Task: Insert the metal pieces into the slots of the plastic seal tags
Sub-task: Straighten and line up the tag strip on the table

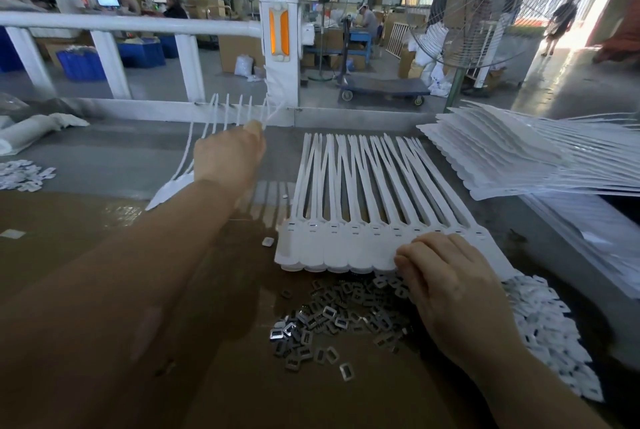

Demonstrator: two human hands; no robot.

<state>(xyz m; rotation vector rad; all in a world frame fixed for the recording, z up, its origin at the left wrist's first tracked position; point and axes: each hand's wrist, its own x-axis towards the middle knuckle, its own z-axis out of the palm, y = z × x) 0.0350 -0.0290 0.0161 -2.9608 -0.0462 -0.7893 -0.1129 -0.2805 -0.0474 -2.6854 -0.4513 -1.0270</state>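
Between strips — left hand [227, 155] pinches a seal-tag strip [207, 138] aside; right hand [446, 276], fingers curled, rests on fresh strip [346, 248]. Next: pick metal pieces [332, 321].

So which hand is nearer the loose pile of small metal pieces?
Right. The right hand rests at the pile of small metal pieces; the left hand is far beyond it, gripping white tag strips.
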